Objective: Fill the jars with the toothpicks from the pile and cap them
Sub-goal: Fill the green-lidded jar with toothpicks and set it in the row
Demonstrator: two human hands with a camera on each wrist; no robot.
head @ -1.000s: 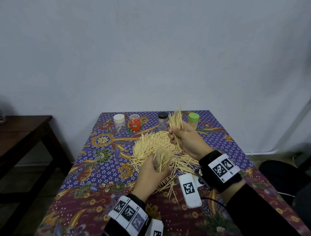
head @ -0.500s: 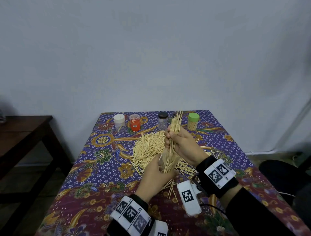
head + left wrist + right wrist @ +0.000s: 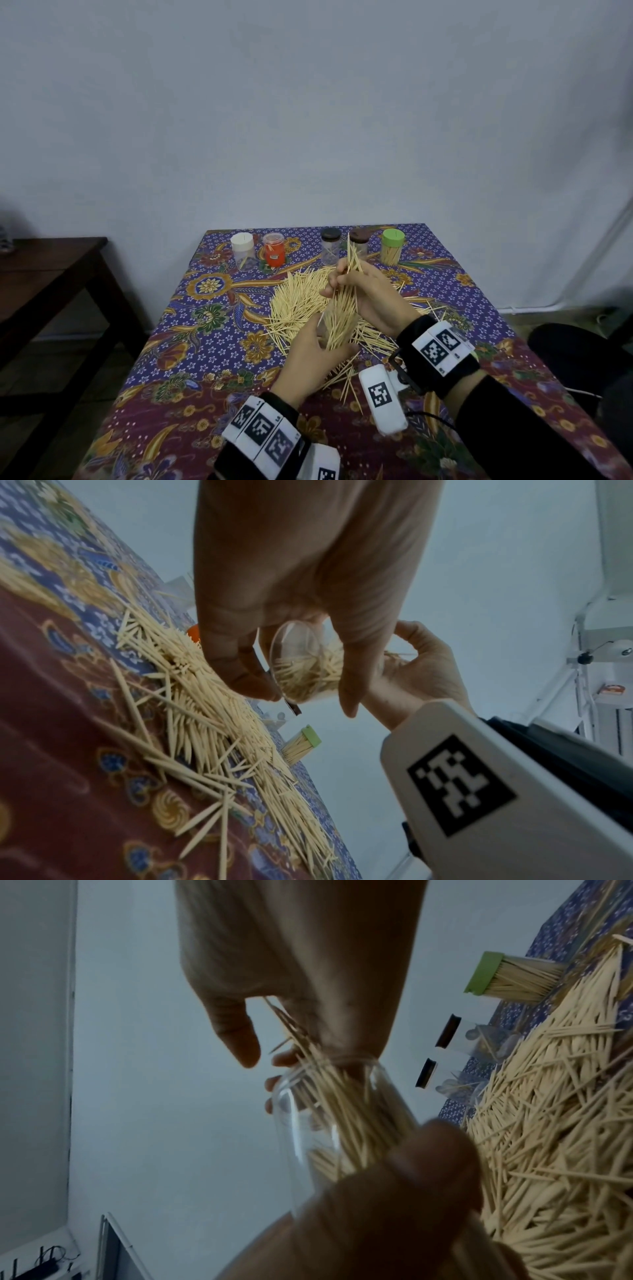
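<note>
Batik-clothed table [image 3: 219, 346] before a plain wall: toothpick bundle [image 3: 342, 308] going into a clear jar [image 3: 342, 1123].
Left hand [image 3: 308, 359] gripped the jar, mouth tilted up and far; right hand [image 3: 370, 294] pinched the bundle just above, long axis seemingly in line with the jar. Pile [image 3: 301, 301] lay beneath; green-capped jar [image 3: 392, 246] and four others stood far, clear of the move.

Dim, even, cool lighting; soft shadows. Wide-angle bending at edges. Wrist views grainy, nearest fingers blurred.
</note>
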